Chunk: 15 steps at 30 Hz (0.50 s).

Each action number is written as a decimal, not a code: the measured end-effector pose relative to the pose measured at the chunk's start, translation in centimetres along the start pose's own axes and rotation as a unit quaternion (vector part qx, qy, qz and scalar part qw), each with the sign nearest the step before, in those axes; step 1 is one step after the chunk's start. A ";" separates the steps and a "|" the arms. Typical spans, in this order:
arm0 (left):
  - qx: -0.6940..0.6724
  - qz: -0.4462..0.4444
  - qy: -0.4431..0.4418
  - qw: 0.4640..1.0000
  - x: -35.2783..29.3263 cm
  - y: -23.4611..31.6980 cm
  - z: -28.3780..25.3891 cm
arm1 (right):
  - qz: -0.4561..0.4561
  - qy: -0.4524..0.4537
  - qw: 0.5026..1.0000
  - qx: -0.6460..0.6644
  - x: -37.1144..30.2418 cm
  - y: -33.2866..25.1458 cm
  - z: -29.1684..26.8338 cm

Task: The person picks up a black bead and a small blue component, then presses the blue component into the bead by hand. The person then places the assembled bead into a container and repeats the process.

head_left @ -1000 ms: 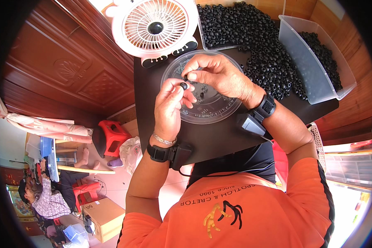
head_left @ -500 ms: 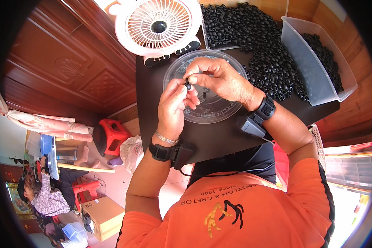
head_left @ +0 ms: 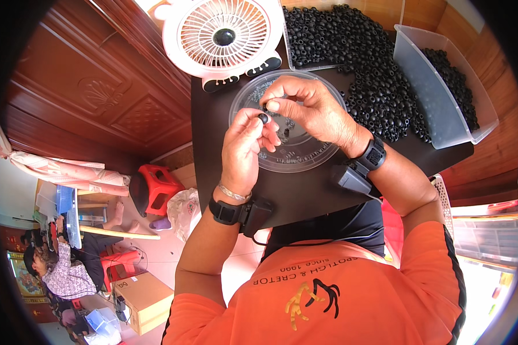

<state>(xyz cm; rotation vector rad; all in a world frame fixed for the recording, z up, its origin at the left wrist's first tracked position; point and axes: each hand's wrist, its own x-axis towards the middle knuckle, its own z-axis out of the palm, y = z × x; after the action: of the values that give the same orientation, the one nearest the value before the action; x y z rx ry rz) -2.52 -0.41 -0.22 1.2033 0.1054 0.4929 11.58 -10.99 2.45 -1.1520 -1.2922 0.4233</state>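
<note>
Above a round clear plastic tub point(head_left: 296, 168), my left hand point(head_left: 243, 150) pinches a small black hollow bead-like part point(head_left: 263, 118) between thumb and fingertips. My right hand point(head_left: 313, 112) is closed in a pinch just above it, thumb against forefinger, with a tiny dark piece point(head_left: 265, 107) at the tips whose kind I cannot make out. Inside the tub lie many small clear bits and a few dark pieces point(head_left: 286, 132), partly hidden under my hands.
Behind the tub stands a pink-and-white fan point(head_left: 224, 37). A large heap of black bead-like parts point(head_left: 380, 86) covers the table's right side, beside a translucent bin point(head_left: 437, 109) holding more. At far left a person point(head_left: 69, 279) sits near a red stool point(head_left: 158, 190) and a cardboard box point(head_left: 144, 299).
The fingertips have drawn slightly apart, and the black part in my left hand now shows its rounded end more plainly. The view has shifted a little.
</note>
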 end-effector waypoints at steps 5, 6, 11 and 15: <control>0.006 0.008 0.005 1.000 0.0 0.0 0.0 | 0.025 -0.023 0.999 0.017 -0.1 -0.3 0.1; 0.006 0.008 0.006 1.000 0.0 -0.1 -0.1 | 0.026 -0.022 0.999 0.006 -0.1 -0.3 0.2; 0.005 0.005 0.002 1.000 -0.1 -0.1 -0.2 | 0.014 -0.021 1.000 -0.005 -0.1 -0.4 0.3; 0.003 0.002 0.004 1.000 -0.1 -0.1 -0.1 | 0.014 -0.012 1.000 0.012 -0.2 0.1 0.6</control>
<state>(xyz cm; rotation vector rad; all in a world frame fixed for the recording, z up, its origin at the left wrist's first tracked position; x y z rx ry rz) -2.60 -0.41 -0.33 1.2079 0.1105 0.5018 11.02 -10.82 2.22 -1.1499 -1.2896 0.4731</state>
